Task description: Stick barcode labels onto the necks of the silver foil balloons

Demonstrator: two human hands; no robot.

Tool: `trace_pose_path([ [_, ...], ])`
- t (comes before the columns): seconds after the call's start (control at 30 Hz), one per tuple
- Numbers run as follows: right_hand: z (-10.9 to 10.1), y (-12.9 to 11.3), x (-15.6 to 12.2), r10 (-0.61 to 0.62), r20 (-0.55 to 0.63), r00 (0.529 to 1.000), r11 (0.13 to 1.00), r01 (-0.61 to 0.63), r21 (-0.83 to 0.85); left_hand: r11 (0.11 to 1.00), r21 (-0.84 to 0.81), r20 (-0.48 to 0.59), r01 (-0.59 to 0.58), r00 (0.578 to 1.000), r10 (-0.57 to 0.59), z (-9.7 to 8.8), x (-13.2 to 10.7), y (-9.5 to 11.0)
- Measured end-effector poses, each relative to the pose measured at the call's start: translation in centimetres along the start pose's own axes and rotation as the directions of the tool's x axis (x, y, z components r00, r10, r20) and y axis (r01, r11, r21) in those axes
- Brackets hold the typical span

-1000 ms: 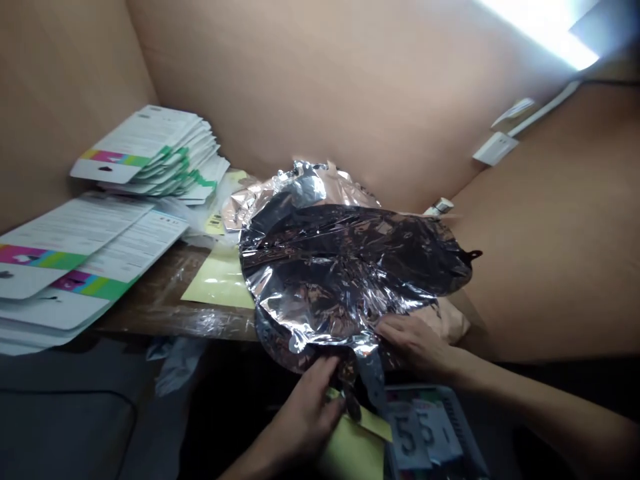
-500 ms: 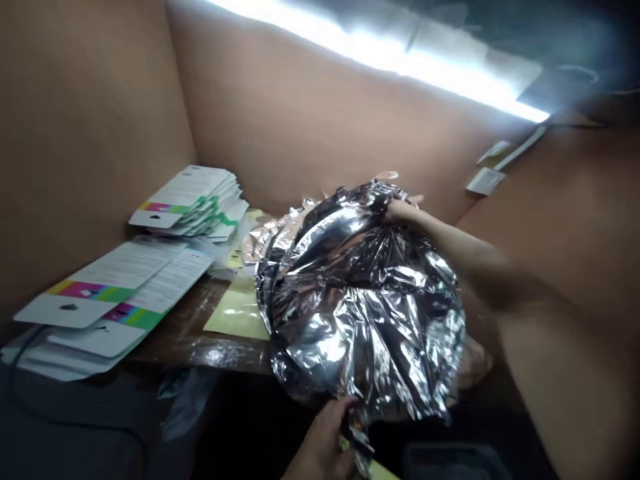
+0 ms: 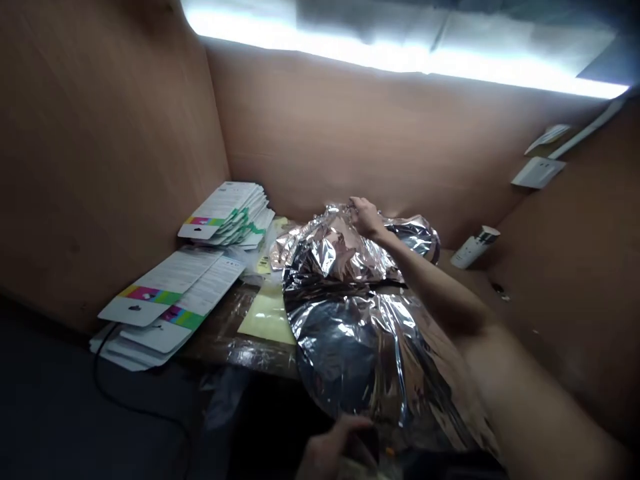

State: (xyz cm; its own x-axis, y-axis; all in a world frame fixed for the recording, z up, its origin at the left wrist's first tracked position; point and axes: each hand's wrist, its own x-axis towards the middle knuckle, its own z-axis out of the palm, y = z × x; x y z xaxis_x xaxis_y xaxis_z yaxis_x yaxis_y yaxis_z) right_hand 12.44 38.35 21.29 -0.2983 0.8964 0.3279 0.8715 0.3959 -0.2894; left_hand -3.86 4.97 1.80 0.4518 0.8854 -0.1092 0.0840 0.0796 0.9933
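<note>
Moved: since the earlier frame, the right hand (image 3: 365, 219) has travelled up across the balloon to its far edge, and the view has swung wider.

Right hand: fingers bunched narrow, pinching the far rim of the foil, arm lying across the top of it.

Left hand: at the bottom edge of the view, in deep shadow, curled around the balloon's lower end; the grip is hard to make out.

Balloon: a large, flat, deflated silver foil balloon (image 3: 350, 347), heavily creased, mirror-bright, its far part folded back and showing a rose tint. It hangs from the table edge toward the person, at the centre of the view.

Under it: a pale yellow sheet (image 3: 267, 317) at 9 o'clock from the balloon, partly covered, on a brown table (image 3: 235, 350).

Cards: two stacks of white printed cards with rainbow strips, one (image 3: 225, 213) at 10 o'clock, one (image 3: 165, 300) at 9 o'clock.

Beyond: a white bottle (image 3: 475, 247) at 2 o'clock, a wall switch plate (image 3: 537, 172) above it, tan wall panels (image 3: 320, 133) behind.
</note>
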Motion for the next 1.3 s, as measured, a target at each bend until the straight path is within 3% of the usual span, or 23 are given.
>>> trace_pose_path([
  [0.07,-1.0,-0.2,-5.4,-0.068,0.147,0.987,0.993,0.053,0.103,0.998,0.012,-0.227,-0.063,0.972,0.064,-1.2,0.0,2.3],
  [0.1,-1.5,-0.4,-8.8,-0.192,0.301,0.934,0.962,0.118,0.247,0.998,0.019,-0.304,-0.067,0.95,0.07,-1.7,0.4,3.3],
  [0.17,-2.2,-1.1,-16.3,-0.391,0.564,0.727,0.878,0.111,0.466,0.997,0.016,-0.372,-0.074,0.925,0.075,-2.4,1.7,4.6],
  [0.2,-2.2,-1.4,-19.9,-0.39,0.612,0.688,0.871,0.061,0.487,0.997,0.005,-0.373,-0.08,0.925,0.076,-2.5,2.4,4.8],
  [0.27,-1.5,-1.6,-25.9,-0.303,0.551,0.778,0.876,-0.001,0.483,0.995,-0.056,-0.348,-0.088,0.935,0.063,-2.3,3.5,4.9],
  [0.37,0.4,-0.6,-31.0,-0.169,0.441,0.882,0.85,-0.096,0.518,0.982,-0.186,-0.237,-0.028,0.971,-0.017,-1.5,4.2,4.5],
  [0.47,1.4,0.5,-33.1,-0.12,0.357,0.926,0.841,-0.097,0.532,0.993,-0.113,-0.166,0.023,0.985,-0.042,-0.5,4.1,4.3],
  [0.6,2.3,0.2,-34.9,-0.177,0.116,0.977,0.934,0.13,0.332,0.999,0.032,-0.225,-0.006,0.974,0.014,0.9,3.9,4.4],
  [0.73,3.9,-0.7,-36.4,-0.319,-0.172,0.932,0.943,0.33,0.036,0.999,0.044,-0.262,0.004,0.965,0.008,1.9,3.9,4.4],
  [0.83,5.2,-1.1,-37.4,-0.363,-0.284,0.887,0.925,0.38,0.007,0.998,0.054,-0.276,0.02,0.961,-0.005,2.2,3.7,4.4],
  [0.97,5.7,-1.5,-38.2,-0.287,-0.339,0.896,0.911,0.365,0.192,0.995,0.081,-0.281,0.059,0.959,-0.034,1.9,3.0,4.0],
  [1.07,4.8,-1.1,-38.4,-0.002,-0.303,0.953,0.842,0.165,0.514,0.991,0.105,-0.288,0.081,0.957,-0.048,1.0,1.9,3.3],
  [1.13,4.1,-0.6,-38.5,0.165,-0.234,0.958,0.777,0.02,0.629,0.989,0.115,-0.297,0.091,0.954,-0.053,0.4,1.3,2.9],
  [1.2,3.5,-0.2,-38.5,0.174,-0.193,0.966,0.793,-0.021,0.609,0.988,0.125,-0.316,0.096,0.947,-0.052,0.0,1.0,2.5],
  [1.3,3.3,-0.4,-38.3,0.044,-0.166,0.985,0.868,0.045,0.495,0.984,0.154,-0.331,0.089,0.943,-0.033,-0.3,1.0,2.3],
])
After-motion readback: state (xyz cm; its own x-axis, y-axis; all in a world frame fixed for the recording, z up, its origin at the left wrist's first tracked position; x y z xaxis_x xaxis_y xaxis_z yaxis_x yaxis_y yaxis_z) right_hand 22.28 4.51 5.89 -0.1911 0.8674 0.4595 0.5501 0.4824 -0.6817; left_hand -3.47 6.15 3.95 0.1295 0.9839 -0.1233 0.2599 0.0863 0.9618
